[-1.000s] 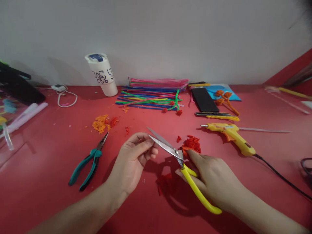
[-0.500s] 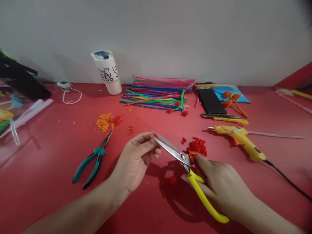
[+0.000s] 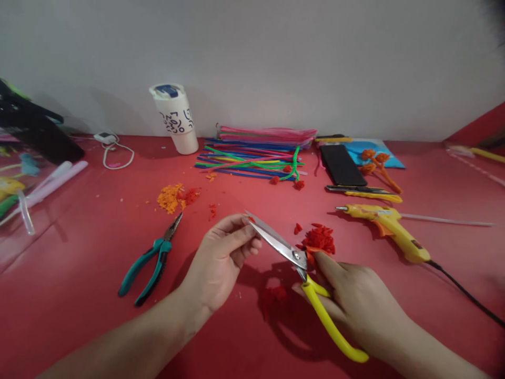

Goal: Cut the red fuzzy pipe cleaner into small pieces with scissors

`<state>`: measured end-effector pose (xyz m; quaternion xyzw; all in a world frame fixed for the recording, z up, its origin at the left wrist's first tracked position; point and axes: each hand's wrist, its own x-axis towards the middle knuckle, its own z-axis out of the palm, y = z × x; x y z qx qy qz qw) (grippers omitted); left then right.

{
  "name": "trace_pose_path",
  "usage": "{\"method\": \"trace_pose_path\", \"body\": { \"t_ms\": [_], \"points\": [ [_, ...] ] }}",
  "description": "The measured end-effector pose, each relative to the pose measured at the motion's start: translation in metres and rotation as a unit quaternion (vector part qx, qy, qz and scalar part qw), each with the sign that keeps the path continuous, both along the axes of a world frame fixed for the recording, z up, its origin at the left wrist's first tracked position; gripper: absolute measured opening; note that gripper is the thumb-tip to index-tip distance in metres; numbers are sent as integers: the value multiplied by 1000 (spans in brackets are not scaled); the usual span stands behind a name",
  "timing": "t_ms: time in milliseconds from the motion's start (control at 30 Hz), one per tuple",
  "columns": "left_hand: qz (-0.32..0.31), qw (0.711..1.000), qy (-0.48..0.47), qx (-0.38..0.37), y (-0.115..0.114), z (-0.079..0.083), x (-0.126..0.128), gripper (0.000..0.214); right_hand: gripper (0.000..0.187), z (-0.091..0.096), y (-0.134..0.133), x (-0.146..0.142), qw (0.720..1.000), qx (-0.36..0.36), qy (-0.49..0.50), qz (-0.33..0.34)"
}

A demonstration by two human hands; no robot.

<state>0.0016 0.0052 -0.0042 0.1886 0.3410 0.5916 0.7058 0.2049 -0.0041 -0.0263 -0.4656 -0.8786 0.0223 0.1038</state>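
Observation:
My left hand [image 3: 221, 258] pinches a small red fuzzy piece [image 3: 251, 220] between thumb and fingertips. Around the handles of the scissors [image 3: 278, 243], which have yellow grips, my right hand [image 3: 355, 300] is closed. The parted blades point up and left, with their tips at the red piece. Just beyond the right hand lies a heap of red cut pieces [image 3: 319, 238]. A second red pile [image 3: 275, 297] sits in shadow under the scissors. Left of my left hand rest teal-handled pliers [image 3: 160, 252], jaws toward the back.
Orange trimmings [image 3: 169, 198] lie beyond the pliers. Pipe cleaners [image 3: 252, 155] are stacked by the wall, right of a white tumbler [image 3: 175, 118]. To the right are a black phone [image 3: 343, 165], a utility knife [image 3: 365, 192] and a yellow glue gun [image 3: 386, 223] with its cord.
The camera view has shifted very slightly. Both hands, the scissors and the red piece keep nearly the same positions.

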Motion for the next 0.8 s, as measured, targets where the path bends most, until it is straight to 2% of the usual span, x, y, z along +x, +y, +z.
{"method": "trace_pose_path", "body": {
  "t_ms": [367,800],
  "points": [
    [3,1000,-3,5,1,0,-2,8,21,2,-1,-2,1000,0,11,5],
    [6,1000,24,15,1,0,-2,7,27,1,0,-2,999,-29,-8,-33]
  ]
}}
